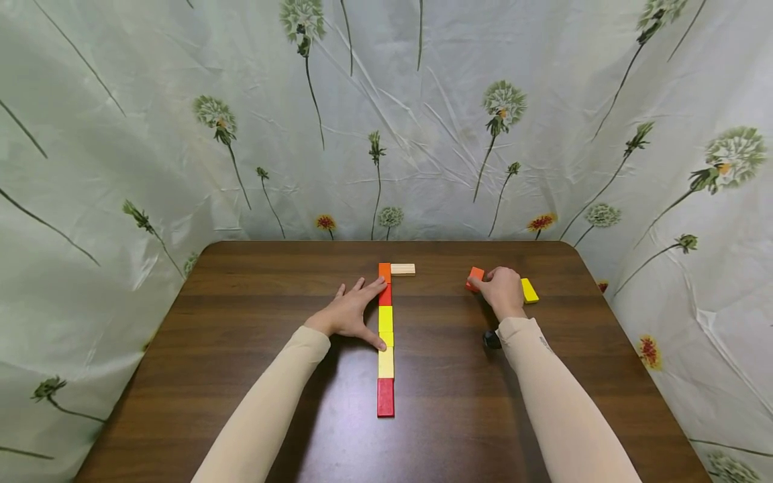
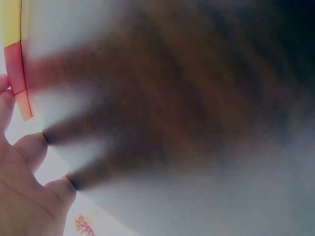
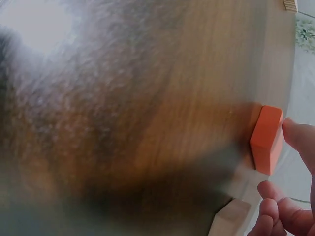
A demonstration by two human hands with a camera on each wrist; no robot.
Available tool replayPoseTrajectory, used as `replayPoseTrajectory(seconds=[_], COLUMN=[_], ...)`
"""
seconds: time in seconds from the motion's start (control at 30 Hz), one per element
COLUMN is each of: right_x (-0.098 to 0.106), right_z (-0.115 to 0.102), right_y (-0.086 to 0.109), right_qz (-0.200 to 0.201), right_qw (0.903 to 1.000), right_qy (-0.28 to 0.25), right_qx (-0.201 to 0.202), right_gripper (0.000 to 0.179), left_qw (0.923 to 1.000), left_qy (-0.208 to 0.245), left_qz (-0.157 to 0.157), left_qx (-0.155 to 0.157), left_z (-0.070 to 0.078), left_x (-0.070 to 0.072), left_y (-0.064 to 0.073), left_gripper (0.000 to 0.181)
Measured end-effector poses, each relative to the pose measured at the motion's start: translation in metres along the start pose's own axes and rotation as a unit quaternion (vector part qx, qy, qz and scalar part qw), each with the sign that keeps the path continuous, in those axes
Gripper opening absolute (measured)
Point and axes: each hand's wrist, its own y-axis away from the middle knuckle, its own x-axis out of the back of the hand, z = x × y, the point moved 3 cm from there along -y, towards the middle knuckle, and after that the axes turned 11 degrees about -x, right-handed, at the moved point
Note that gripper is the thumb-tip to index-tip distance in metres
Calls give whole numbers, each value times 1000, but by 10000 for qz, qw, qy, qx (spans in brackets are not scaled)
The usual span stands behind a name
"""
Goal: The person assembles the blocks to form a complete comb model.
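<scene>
A straight row of flat blocks in red, pale yellow, yellow and orange runs away from me down the middle of the table. My left hand is spread at its left side, a fingertip on the row's far red and orange part and the thumb at the yellow ones. At the far right, my right hand pinches a loose orange block. In the right wrist view, the thumb touches that orange block; the other fingers are curled close by. A yellow block lies just right of this hand.
A pale ridged wooden block lies crosswise at the row's far end. The brown wooden table ends at a floral curtain behind and at the sides. A dark round item is at the right wrist.
</scene>
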Motion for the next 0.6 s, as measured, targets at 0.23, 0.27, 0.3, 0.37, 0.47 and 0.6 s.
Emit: replayPoseTrajectory(seconds=[0.23, 0.27, 0.3, 0.37, 0.47, 0.6], right_x=[-2, -2, -3, -4, -5, -7], right_z=[5, 5, 5, 6, 7, 8], right_y=[0, 0, 0, 0, 0, 0], right_qz=[-45, -51, -71, -107, -134, -107], right_qw=[10000, 9999, 9999, 9999, 9998, 9998], right_qy=[-78, -98, -121, -125, -110, -105], right_qx=[-27, -21, -25, -36, -75, -96], right_gripper=[59, 60, 61, 62, 60, 56], left_qw=[10000, 10000, 10000, 10000, 10000, 9999], left_qy=[-38, -47, -55, -64, -76, -90], left_qz=[3, 2, -1, -13, -36, -44], left_qx=[-12, -12, -10, -8, 4, 1], left_z=[-1, -1, -1, -1, -1, -1], left_x=[-1, -1, -1, -1, -1, -2], left_y=[0, 0, 0, 0, 0, 1], left_gripper=[135, 135, 135, 135, 135, 135])
